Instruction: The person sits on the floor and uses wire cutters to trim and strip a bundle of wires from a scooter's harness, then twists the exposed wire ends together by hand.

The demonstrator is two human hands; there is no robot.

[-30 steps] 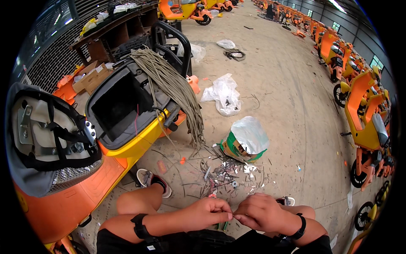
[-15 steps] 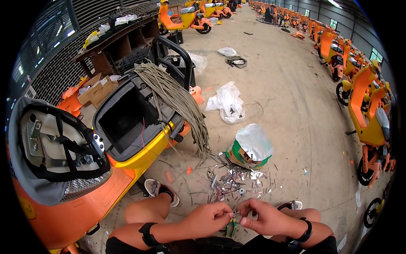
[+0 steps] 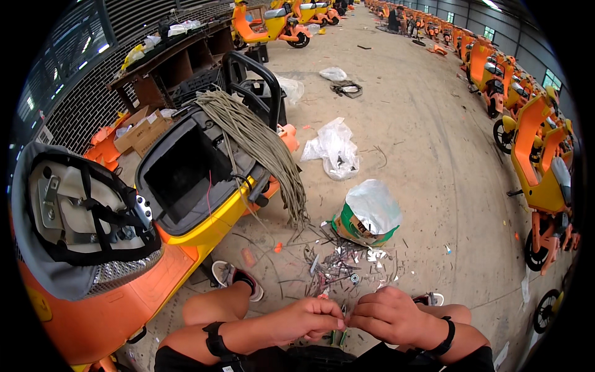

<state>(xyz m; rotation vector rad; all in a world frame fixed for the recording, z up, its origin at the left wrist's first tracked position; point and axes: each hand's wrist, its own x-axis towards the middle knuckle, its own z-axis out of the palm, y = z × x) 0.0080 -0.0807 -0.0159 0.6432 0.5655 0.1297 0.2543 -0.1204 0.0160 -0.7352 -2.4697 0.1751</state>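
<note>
- The left hand (image 3: 307, 321) and the right hand (image 3: 387, 313) meet low in the view, above the person's bent knees, fingertips touching.
- The fingers (image 3: 338, 322) of both hands are pressed together, pinching a small thin piece between them; it is too small to tell what it is.
- Each wrist carries a black band.
- A slim green-handled tool (image 3: 338, 336) hangs just beneath the hands; whether either hand holds it cannot be told.
- On the concrete floor (image 3: 427, 142) ahead lies a scatter of cut wire scraps and small metal bits (image 3: 344, 266).
- Just beyond the scraps sits a round green and yellow container lined with a silvery plastic bag (image 3: 367, 216), its label a band around the side.
- A crumpled clear plastic bag (image 3: 334, 149) lies farther off on the floor.
- To the left stands an orange and yellow scooter with its black seat compartment open (image 3: 186, 180); a thick bundle of grey cables (image 3: 263, 142) drapes over its rear edge.
- An open brown cardboard box (image 3: 142, 127) rests behind the scooter, beside a dark shelf.
- Orange scooters (image 3: 539, 161) line the right side.
</note>
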